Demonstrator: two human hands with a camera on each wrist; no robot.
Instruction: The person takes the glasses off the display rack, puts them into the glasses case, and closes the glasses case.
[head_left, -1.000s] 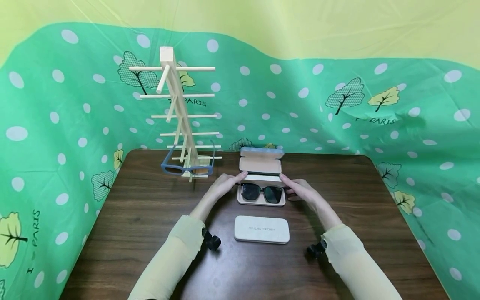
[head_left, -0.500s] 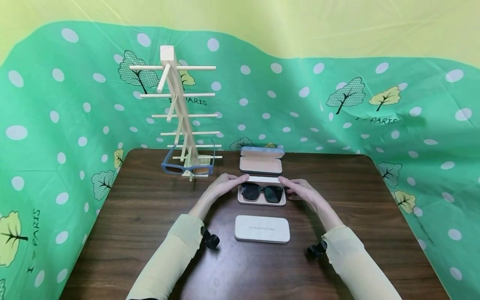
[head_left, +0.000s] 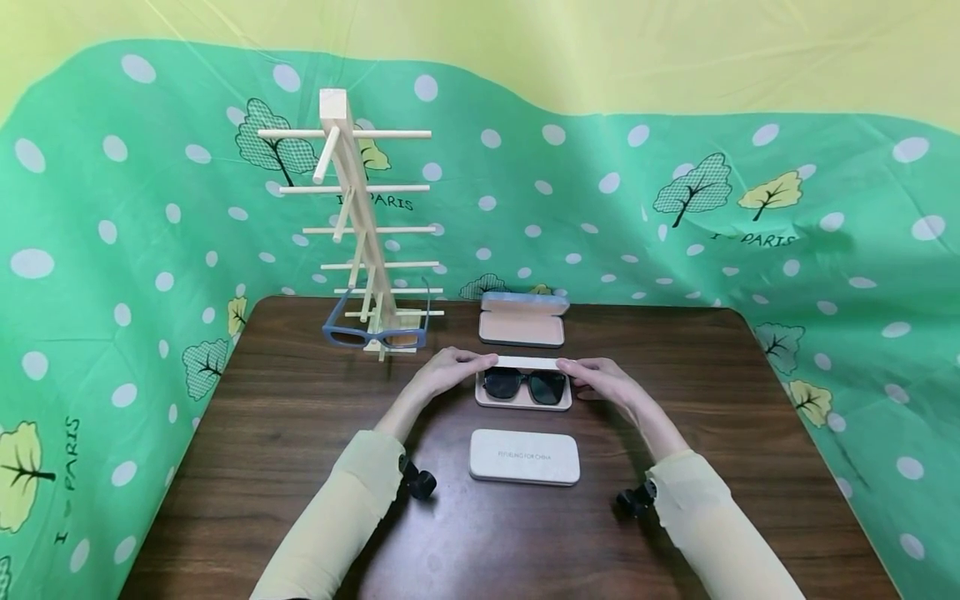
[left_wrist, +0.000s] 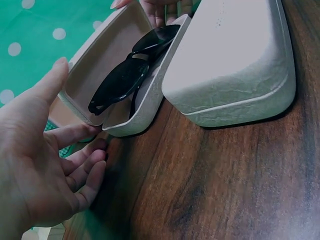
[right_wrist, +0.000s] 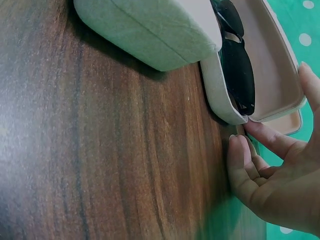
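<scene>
A pair of black sunglasses (head_left: 546,387) lies in an open pale glasses case (head_left: 522,405), lenses facing up and toward me. The case's lid (head_left: 527,363) stands raised, tilted over the back of the sunglasses. At its left end my left hand (head_left: 447,369) holds the lid, thumb on the lid's edge and index finger low by the hinge, as the left wrist view shows. My right hand (head_left: 606,379) grips the right end the same way; in the right wrist view its index finger (right_wrist: 270,137) touches near the hinge.
Nearer me lies a closed white case (head_left: 524,457) with lettering. Behind stands another open case (head_left: 522,328), blue outside. A wooden rack (head_left: 360,217) at the left bears blue-framed glasses (head_left: 386,339) low down. A green patterned cloth (head_left: 600,208) hangs behind the dark table (head_left: 285,467).
The lid of the middle case has tipped forward and down over the sunglasses, both thumbs moving with it. The other cases and the rack have stayed put.
</scene>
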